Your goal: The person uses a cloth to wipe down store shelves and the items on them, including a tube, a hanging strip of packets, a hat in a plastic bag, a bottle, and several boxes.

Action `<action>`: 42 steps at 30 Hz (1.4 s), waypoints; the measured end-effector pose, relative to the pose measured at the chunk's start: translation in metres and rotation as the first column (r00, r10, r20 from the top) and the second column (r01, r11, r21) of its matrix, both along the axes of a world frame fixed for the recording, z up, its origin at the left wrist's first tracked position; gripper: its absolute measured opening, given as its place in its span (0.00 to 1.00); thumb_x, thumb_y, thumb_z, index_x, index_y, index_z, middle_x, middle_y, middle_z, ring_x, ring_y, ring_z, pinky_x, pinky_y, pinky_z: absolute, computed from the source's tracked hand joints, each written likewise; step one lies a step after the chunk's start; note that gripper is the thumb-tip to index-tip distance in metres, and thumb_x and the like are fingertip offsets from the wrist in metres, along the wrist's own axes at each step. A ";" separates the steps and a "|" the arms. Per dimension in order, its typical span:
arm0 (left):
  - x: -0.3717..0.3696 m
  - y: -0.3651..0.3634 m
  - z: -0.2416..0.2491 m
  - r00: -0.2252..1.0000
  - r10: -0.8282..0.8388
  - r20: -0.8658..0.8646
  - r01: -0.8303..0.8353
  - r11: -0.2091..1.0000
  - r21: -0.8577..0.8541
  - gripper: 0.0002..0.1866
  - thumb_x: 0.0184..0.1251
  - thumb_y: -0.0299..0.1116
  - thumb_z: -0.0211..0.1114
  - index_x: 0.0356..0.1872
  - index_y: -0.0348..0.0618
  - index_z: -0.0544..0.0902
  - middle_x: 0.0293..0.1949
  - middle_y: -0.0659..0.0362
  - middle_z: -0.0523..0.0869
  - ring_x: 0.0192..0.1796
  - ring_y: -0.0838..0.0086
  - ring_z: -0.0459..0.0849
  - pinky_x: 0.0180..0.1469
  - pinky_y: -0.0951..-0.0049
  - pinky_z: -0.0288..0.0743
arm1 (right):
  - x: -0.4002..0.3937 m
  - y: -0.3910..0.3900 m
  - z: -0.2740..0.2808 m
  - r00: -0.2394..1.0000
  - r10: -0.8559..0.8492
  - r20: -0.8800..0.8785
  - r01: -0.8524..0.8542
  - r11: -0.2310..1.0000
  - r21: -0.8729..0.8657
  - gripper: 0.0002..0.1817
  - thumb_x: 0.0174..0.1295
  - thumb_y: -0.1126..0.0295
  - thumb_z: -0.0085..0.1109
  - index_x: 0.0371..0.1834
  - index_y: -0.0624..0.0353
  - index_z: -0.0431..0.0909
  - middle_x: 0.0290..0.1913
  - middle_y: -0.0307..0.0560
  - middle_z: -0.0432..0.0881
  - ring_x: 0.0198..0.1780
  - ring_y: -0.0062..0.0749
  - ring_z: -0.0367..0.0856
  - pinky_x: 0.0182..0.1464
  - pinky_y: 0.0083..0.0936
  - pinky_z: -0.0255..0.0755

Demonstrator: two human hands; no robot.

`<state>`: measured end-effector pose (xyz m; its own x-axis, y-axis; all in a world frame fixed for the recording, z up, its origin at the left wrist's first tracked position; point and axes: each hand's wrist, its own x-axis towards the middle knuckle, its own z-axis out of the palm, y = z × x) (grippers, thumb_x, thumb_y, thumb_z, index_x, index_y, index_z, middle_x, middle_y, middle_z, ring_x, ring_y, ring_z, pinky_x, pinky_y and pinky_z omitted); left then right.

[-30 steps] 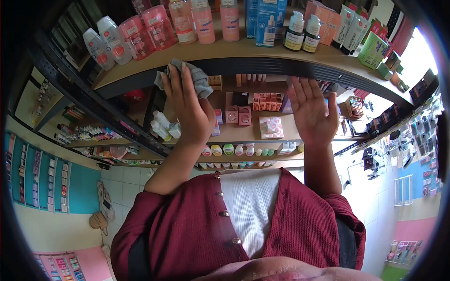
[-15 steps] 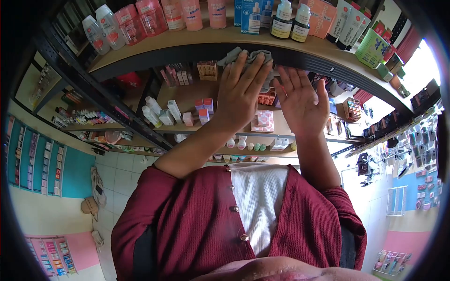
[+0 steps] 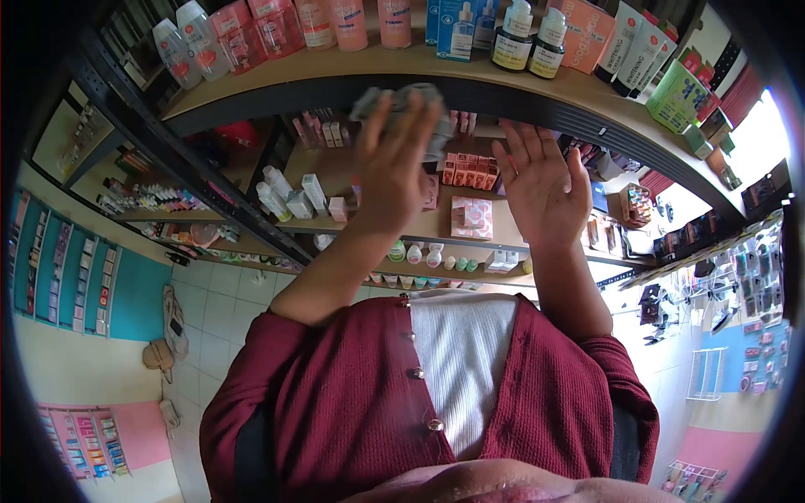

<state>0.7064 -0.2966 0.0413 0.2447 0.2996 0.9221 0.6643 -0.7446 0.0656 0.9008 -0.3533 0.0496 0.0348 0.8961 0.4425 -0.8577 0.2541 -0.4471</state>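
Note:
My left hand (image 3: 394,151), slightly blurred, has its fingers over a crumpled grey cloth (image 3: 428,105) and presses it at the dark front beam (image 3: 293,94) of the upper shelf. The back of this hand faces me. My right hand (image 3: 541,180) is raised with its palm towards me, fingers stretched and holding nothing; its fingertips are at the lower edge of the same beam. Above the beam, blue boxes (image 3: 457,33) and pump bottles (image 3: 513,38) with yellow labels stand on the shelf board.
Pink bottles (image 3: 239,33) and white tubes (image 3: 641,67) line the upper shelf. On lower shelves are red-orange small boxes (image 3: 471,170), a pink-white box (image 3: 472,216) and white bottles (image 3: 272,197). A black shelf post (image 3: 205,189) runs down the left. Hanging goods (image 3: 738,277) fill the right.
My left hand has slid to the left along the beam with the grey cloth, uncovering red-orange boxes behind it. My right hand has stayed nearly in place.

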 end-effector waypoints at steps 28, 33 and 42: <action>-0.140 0.020 0.004 0.981 0.083 0.177 -0.089 0.996 0.023 0.32 0.47 0.08 0.44 0.56 0.39 0.78 0.60 0.50 0.77 0.63 0.54 0.74 0.65 0.57 0.68 | 0.028 0.002 -0.008 0.991 0.091 0.099 -0.101 0.990 0.103 0.22 0.66 0.57 0.45 0.59 0.56 0.69 0.65 0.51 0.70 0.69 0.43 0.63 0.69 0.43 0.55; -0.164 0.025 0.017 0.899 0.077 0.432 -0.173 0.967 0.187 0.28 0.55 0.09 0.44 0.57 0.35 0.76 0.59 0.46 0.77 0.65 0.50 0.73 0.67 0.55 0.66 | 0.026 -0.014 0.000 0.954 -0.246 0.169 0.276 0.943 -0.187 0.22 0.71 0.61 0.39 0.64 0.58 0.67 0.66 0.52 0.68 0.70 0.47 0.62 0.70 0.42 0.55; -0.187 0.035 -0.002 0.997 0.014 0.076 -0.015 1.000 0.013 0.31 0.48 0.10 0.48 0.57 0.38 0.78 0.59 0.48 0.79 0.65 0.50 0.73 0.65 0.59 0.68 | 0.012 -0.015 0.000 0.982 -0.191 0.003 0.191 0.981 -0.009 0.23 0.70 0.63 0.38 0.63 0.64 0.64 0.67 0.58 0.66 0.72 0.54 0.58 0.73 0.47 0.51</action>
<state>0.5196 -0.2615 0.0393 0.1694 0.2902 0.9419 0.6688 -0.7358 0.1064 0.9126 -0.3680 0.0497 0.2051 0.8770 0.4344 -0.7926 0.4092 -0.4520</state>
